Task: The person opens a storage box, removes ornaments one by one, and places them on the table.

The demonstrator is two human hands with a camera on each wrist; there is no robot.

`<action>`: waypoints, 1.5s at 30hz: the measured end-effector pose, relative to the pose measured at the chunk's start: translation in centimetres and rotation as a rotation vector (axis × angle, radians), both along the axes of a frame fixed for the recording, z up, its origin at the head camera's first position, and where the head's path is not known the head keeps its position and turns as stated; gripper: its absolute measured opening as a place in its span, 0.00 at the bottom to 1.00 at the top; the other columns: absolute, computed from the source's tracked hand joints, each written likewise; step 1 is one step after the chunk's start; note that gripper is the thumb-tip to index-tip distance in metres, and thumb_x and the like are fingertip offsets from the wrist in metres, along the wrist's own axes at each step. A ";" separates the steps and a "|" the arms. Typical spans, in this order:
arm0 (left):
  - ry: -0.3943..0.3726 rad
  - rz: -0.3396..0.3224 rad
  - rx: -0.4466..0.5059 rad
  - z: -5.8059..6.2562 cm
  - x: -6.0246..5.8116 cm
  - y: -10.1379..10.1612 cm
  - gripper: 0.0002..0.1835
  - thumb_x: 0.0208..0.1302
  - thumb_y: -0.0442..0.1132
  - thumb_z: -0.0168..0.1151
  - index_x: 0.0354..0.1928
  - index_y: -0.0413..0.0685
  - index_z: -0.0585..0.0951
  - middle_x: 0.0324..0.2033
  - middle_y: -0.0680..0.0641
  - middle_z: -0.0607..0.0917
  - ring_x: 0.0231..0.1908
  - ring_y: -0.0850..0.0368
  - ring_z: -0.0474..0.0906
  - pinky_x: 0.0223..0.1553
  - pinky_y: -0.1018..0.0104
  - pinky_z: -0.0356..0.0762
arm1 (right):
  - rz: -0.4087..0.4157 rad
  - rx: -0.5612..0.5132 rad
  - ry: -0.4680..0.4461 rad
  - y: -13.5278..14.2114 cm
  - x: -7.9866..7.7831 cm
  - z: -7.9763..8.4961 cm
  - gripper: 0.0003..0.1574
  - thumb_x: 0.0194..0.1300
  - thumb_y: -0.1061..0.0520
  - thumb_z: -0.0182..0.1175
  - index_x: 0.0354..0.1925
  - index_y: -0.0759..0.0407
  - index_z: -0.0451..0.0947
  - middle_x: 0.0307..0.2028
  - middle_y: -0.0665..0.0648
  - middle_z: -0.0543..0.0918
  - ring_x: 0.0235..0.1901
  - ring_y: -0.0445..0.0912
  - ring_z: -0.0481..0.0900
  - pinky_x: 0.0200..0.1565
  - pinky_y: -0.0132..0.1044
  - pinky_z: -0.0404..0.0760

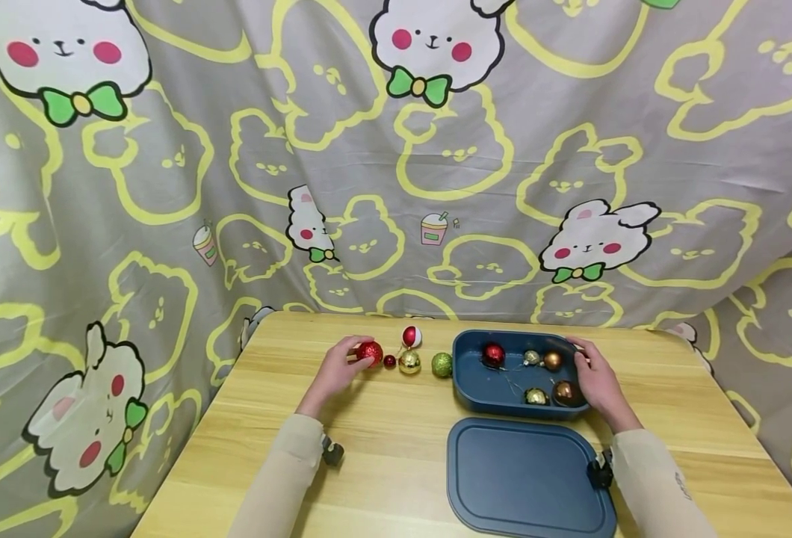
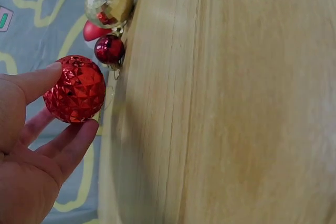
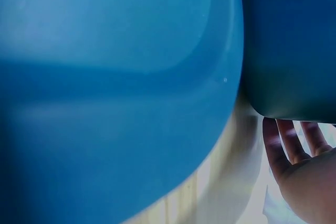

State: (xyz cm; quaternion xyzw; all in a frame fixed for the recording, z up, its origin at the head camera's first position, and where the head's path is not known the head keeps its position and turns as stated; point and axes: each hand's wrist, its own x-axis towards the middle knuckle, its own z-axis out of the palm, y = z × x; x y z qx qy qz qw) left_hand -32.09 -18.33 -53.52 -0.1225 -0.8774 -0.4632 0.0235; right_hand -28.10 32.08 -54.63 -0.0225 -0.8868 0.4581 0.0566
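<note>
My left hand [image 1: 341,368] pinches a faceted red bauble [image 2: 76,88] between thumb and fingertips, close over the left part of the table. Just right of it lie a tiny dark red bauble [image 2: 109,49], a gold bauble [image 1: 409,362] and a red-and-white bauble [image 1: 412,336]. A green glittery bauble [image 1: 441,365] sits against the left wall of a blue rectangular box [image 1: 459,385]. Inside the box are several baubles, among them a red one [image 1: 493,354] and a brown one [image 1: 565,392]. My right hand [image 1: 598,377] rests on the box's right end, fingers at its outer wall.
In front of the box a blue lid [image 1: 527,474] lies flat on the wooden table [image 1: 369,463], partly under the right wrist's camera. A patterned grey curtain [image 1: 463,284] hangs along the table's back edge and at both sides.
</note>
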 end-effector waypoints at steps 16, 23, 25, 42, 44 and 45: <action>-0.009 0.002 -0.035 -0.4 0.0 0.4 0.26 0.66 0.34 0.71 0.66 0.45 0.79 0.65 0.39 0.79 0.60 0.36 0.81 0.63 0.45 0.80 | 0.013 0.003 -0.008 0.1 -0.1 -0.2 0.31 0.87 0.51 0.31 0.78 0.62 0.58 0.66 0.79 0.67 0.62 0.72 0.69 0.59 0.63 0.70; 0.002 0.005 -0.024 -0.5 0.1 0.5 0.25 0.66 0.33 0.71 0.65 0.41 0.79 0.63 0.37 0.80 0.57 0.36 0.83 0.60 0.47 0.83 | 0.007 0.003 0.001 0.1 -0.2 -0.3 0.31 0.86 0.51 0.31 0.78 0.61 0.58 0.67 0.79 0.67 0.63 0.73 0.68 0.60 0.65 0.70; 0.008 0.001 -0.024 -0.5 0.1 0.5 0.25 0.66 0.33 0.71 0.65 0.40 0.79 0.63 0.36 0.80 0.57 0.36 0.83 0.59 0.47 0.83 | 0.007 0.004 0.006 0.2 -0.2 -0.3 0.31 0.86 0.51 0.31 0.78 0.61 0.58 0.67 0.79 0.66 0.63 0.73 0.68 0.60 0.65 0.70; 0.006 0.031 -0.035 -0.6 0.0 -0.1 0.24 0.69 0.35 0.69 0.66 0.44 0.79 0.64 0.38 0.79 0.62 0.35 0.79 0.62 0.47 0.81 | 0.010 -0.001 -0.027 0.1 -0.1 -0.2 0.32 0.86 0.50 0.30 0.79 0.60 0.57 0.68 0.78 0.66 0.63 0.72 0.68 0.60 0.65 0.70; 0.007 0.057 -0.051 -0.3 0.0 -0.2 0.25 0.69 0.37 0.69 0.66 0.46 0.79 0.65 0.40 0.79 0.64 0.35 0.77 0.63 0.47 0.81 | 0.009 -0.001 -0.025 0.1 -0.1 -0.2 0.32 0.86 0.50 0.30 0.79 0.60 0.57 0.68 0.78 0.66 0.64 0.72 0.68 0.61 0.65 0.70; 0.014 0.072 -0.059 -0.1 0.0 -0.3 0.25 0.69 0.38 0.69 0.66 0.46 0.79 0.65 0.40 0.79 0.65 0.36 0.76 0.63 0.47 0.80 | 0.008 -0.001 -0.024 0.1 -0.1 -0.2 0.32 0.86 0.50 0.30 0.79 0.60 0.57 0.68 0.78 0.66 0.64 0.72 0.68 0.61 0.65 0.70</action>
